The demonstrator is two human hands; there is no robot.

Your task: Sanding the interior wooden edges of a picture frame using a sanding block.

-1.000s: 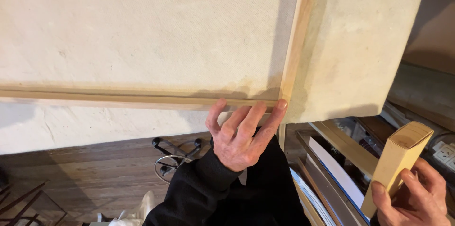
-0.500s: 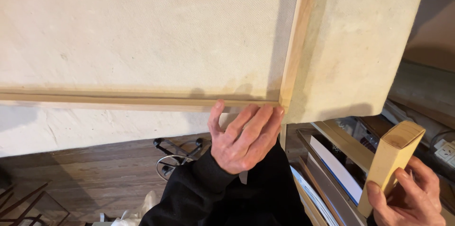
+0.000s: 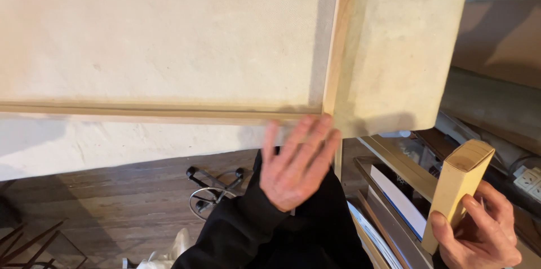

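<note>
The left hand (image 3: pixel 297 164) is open, fingers spread flat, its fingertips at the lower wooden strip of the canvas frame (image 3: pixel 169 112), just beside the frame's corner. The frame, covered in cream cloth, fills the space above that hand. The right hand (image 3: pixel 479 234), well to the right of the frame's corner, grips a tan wooden block (image 3: pixel 457 193), tilted.

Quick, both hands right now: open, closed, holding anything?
Left hand: open, fingers spread, blurred, at the corner of the wooden frame, holding nothing.
Right hand: closed around a tan wooden block.
</note>
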